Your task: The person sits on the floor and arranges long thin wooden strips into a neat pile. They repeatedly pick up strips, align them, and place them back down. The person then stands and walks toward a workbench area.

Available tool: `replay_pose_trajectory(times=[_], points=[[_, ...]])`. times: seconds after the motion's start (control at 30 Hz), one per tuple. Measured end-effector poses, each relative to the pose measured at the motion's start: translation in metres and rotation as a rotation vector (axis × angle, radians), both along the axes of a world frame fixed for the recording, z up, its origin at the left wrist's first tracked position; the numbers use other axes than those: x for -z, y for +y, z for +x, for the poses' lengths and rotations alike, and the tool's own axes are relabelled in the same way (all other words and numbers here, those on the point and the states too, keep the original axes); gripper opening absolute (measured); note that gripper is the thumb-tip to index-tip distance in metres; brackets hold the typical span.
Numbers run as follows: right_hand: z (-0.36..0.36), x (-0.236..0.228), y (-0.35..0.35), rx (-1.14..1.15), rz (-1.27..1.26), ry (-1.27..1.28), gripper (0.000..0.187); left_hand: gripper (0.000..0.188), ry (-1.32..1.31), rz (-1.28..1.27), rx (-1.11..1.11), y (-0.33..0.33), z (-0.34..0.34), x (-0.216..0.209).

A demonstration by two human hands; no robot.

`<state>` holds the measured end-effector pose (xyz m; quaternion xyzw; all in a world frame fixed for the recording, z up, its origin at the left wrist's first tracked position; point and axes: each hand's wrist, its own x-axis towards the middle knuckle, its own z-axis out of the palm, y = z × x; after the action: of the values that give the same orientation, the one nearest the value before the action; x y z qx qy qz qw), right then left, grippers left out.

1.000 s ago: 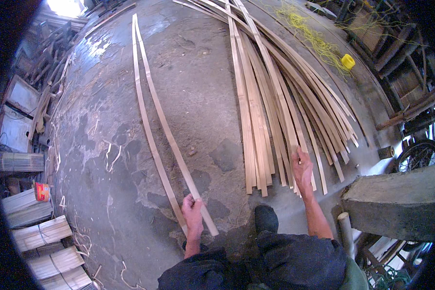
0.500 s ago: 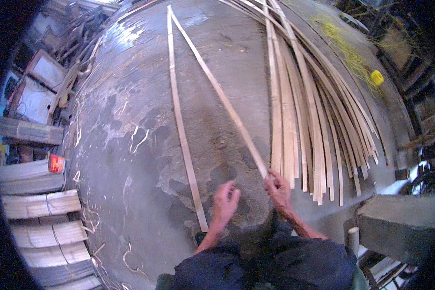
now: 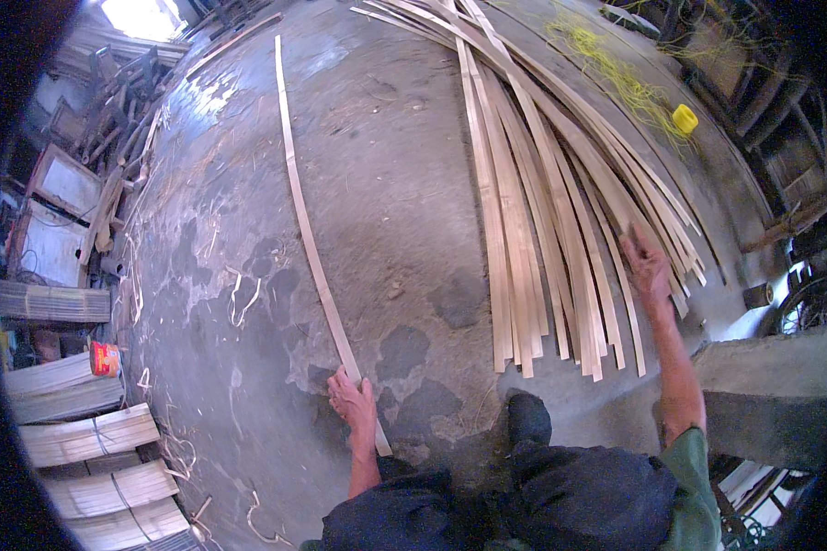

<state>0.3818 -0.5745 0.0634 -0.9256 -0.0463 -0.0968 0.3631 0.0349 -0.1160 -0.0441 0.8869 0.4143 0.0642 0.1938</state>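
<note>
Your left hand (image 3: 354,401) now lies flat on the lone bamboo strip (image 3: 305,220) at seven o'clock; the second strip's gone, and your right hand (image 3: 646,264) presses, fingers spread, on the strip pile (image 3: 533,230) at three o'clock.

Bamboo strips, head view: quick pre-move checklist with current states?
1. Left hand on the near end of the single strip: ok.
2. Single strip lies flat on the concrete floor, apart from the pile: ok.
3. Right hand on the strip pile: ok.
4. Right hand has grasped just one strip: cannot tell.
5. Pile ends aligned: not ok, they fan out.
</note>
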Motion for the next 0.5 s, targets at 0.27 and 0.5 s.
replay_pose_trajectory(times=[0.27, 0.5], points=[[0.107, -0.027, -0.101, -0.002, -0.442, 0.016, 0.046, 0.055, -0.088, -0.08, -0.067, 0.024, -0.01, 0.019], [0.17, -0.033, -0.171, 0.015, -0.527, -0.058, 0.054, 0.04, -0.292, -0.269, -0.077, 0.019, -0.003, 0.014]])
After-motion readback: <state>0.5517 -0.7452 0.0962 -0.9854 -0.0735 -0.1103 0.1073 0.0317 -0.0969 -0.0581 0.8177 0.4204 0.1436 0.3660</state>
